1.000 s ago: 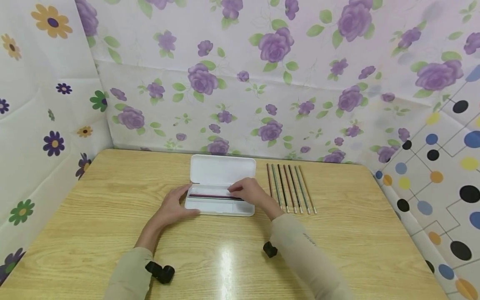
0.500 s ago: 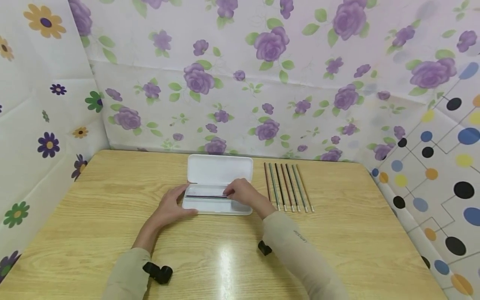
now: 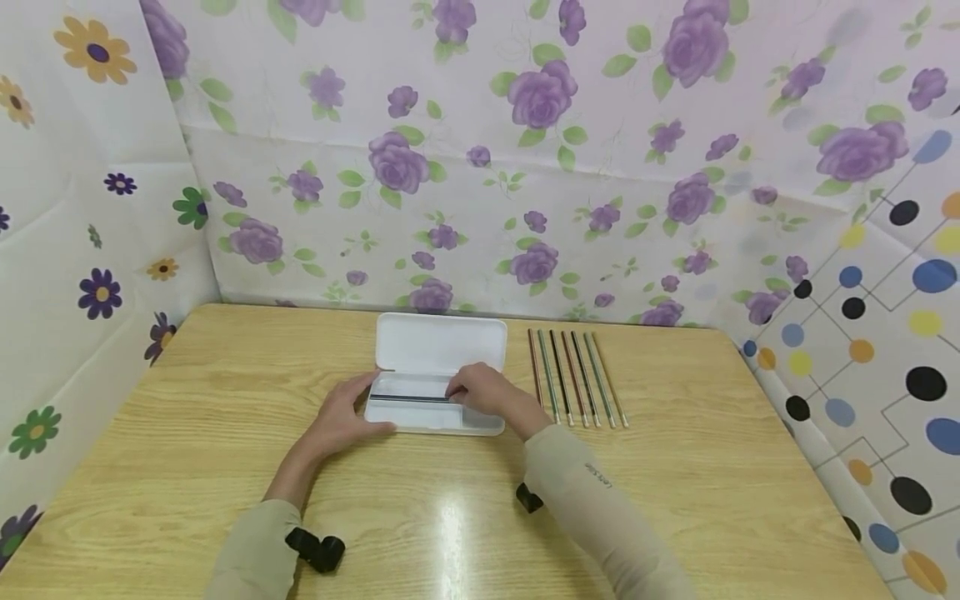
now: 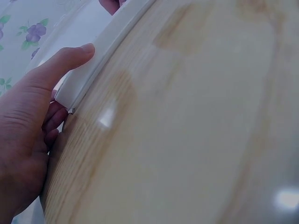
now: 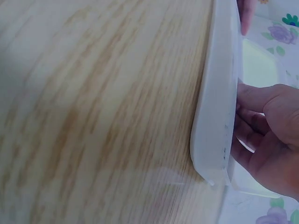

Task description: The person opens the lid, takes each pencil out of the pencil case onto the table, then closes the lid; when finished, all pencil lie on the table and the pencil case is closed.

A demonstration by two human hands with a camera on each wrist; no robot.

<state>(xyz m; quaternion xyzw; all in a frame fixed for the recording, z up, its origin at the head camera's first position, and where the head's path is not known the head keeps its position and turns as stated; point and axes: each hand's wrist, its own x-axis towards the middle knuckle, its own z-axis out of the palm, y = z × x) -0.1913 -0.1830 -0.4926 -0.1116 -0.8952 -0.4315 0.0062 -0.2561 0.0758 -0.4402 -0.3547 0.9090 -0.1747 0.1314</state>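
Observation:
A white pencil case (image 3: 416, 418) lies with its lid raised on the wooden table. My left hand (image 3: 343, 417) holds its left end, the thumb along the front wall and the other fingers at the back corner; the left wrist view shows this thumb (image 4: 77, 55) on the case's edge. Inside the case a dark pencil (image 3: 408, 398) lies lengthwise, perhaps with another close against it. My right hand (image 3: 486, 390) reaches into the case with curled fingers, pinching the pencil's right end, which the hand hides. In the right wrist view the case wall hides the fingertips.
Several pencils (image 3: 572, 375) lie side by side on the table (image 3: 660, 483), right of the case, close to the right forearm. The raised lid (image 3: 441, 340) stands behind the case. A flowered cloth (image 3: 480, 208) hangs along the table's back edge.
The right hand has shifted slightly left inside the case with the pencil. The reddish line seen earlier beside the dark one no longer shows. The left hand keeps its hold.

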